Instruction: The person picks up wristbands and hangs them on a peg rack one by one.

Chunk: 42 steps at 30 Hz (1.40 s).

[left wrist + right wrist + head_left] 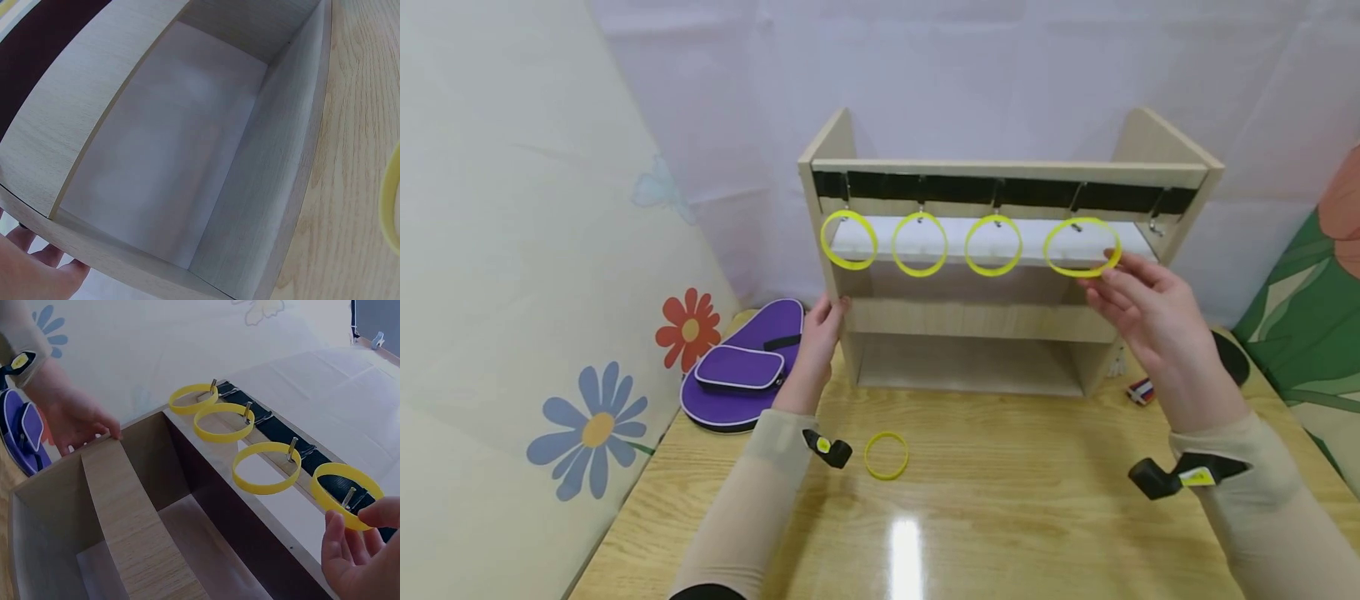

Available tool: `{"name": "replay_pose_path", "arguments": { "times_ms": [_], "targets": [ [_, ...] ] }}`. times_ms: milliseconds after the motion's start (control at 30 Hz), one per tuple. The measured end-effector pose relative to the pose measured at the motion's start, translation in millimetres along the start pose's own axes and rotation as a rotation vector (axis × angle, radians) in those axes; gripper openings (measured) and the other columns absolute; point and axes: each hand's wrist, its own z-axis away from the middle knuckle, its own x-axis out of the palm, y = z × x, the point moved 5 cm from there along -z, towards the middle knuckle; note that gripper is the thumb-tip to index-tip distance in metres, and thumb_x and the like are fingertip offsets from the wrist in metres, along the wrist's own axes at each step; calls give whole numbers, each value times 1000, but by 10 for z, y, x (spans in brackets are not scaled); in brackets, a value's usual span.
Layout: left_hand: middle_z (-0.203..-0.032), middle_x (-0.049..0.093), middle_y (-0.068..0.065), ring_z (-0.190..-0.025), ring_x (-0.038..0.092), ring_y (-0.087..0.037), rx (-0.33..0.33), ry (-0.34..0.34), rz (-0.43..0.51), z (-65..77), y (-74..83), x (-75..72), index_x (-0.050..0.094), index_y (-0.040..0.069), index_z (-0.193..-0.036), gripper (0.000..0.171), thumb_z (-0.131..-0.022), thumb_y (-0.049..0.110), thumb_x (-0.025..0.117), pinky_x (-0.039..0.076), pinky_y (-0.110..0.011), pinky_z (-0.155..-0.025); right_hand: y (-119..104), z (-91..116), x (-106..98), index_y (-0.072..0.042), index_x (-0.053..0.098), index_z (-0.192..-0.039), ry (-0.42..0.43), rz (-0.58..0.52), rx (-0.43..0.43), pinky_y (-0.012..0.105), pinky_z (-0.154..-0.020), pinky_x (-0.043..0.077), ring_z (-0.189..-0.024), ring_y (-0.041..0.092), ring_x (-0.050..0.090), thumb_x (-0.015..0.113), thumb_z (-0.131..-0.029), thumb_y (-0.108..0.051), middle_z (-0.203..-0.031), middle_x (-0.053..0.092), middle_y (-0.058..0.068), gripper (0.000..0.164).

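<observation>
My right hand (1138, 304) pinches the lower right edge of a yellow ring (1082, 273), which loops around the fourth hook from the left. Three more yellow rings hang on the hooks to its left, the nearest being a ring (993, 273). At the far right, the last hook (1157, 227) carries no ring. My left hand (823, 333) grips the left side panel of the wooden shelf (977, 321), with the thumb at the front edge and the fingers around the outside, as the left wrist view shows. One loose yellow ring (886, 477) lies flat on the table.
A purple paddle-shaped case (741, 368) lies left of the shelf on the wooden table (1000, 475). Right of the shelf, behind my right arm, are a small striped item (1141, 392) and a dark round object (1231, 360). A black strip (958, 188) backs the hooks.
</observation>
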Motion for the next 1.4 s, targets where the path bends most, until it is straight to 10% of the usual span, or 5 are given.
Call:
{"name": "replay_pose_path", "arguments": {
  "times_ms": [1400],
  "targets": [
    [-133, 57, -19, -102, 54, -11, 4, -7, -12, 15, 8, -1, 48, 15, -147, 46, -101, 22, 46, 41, -36, -100, 340, -98, -183, -15, 66, -109, -5, 215, 108, 23, -76, 57, -85, 13, 72, 67, -92, -6, -98, 70, 0, 20]
  ]
}}
